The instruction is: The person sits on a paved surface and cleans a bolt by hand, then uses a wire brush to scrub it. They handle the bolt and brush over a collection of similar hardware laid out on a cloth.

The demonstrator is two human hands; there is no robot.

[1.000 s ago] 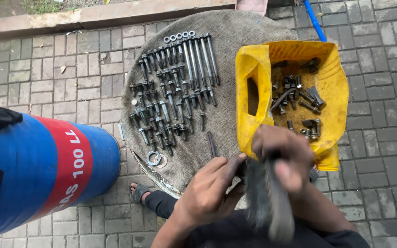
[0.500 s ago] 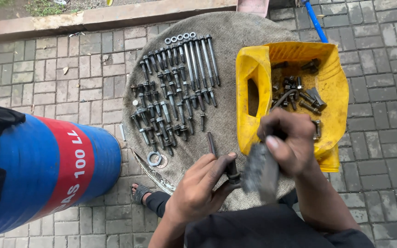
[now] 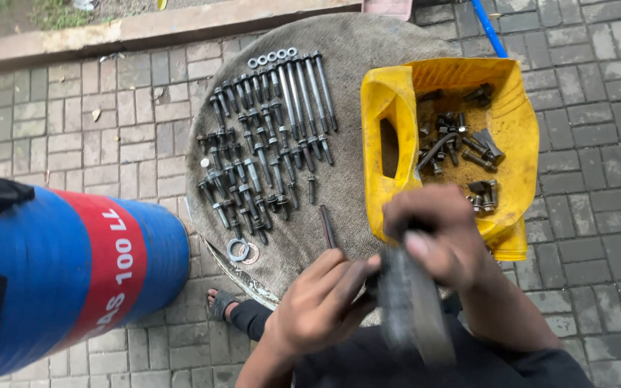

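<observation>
My right hand (image 3: 440, 237) grips a dark grey flat tool (image 3: 411, 309), blurred by motion, over my lap at the near edge of the round cloth-covered table (image 3: 368, 50). My left hand (image 3: 321, 305) is closed on a small dark part that meets the tool's upper end; the part itself is mostly hidden by my fingers. Just beyond my left hand a single dark bolt (image 3: 327, 226) lies on the cloth. Rows of sorted bolts (image 3: 267, 144) cover the table's left half.
A cut-open yellow plastic jug (image 3: 389, 100) with several rusty bolts and nuts (image 3: 461, 144) rests on the table's right side. Two washers (image 3: 240, 251) lie near the front-left rim. A blue drum with a red band (image 3: 73, 273) stands at left. My sandalled foot (image 3: 221, 304) is on brick paving.
Both hands have shifted slightly left and nearer while the blurred tool moves in my right hand. The lone bolt by my left hand is now uncovered.
</observation>
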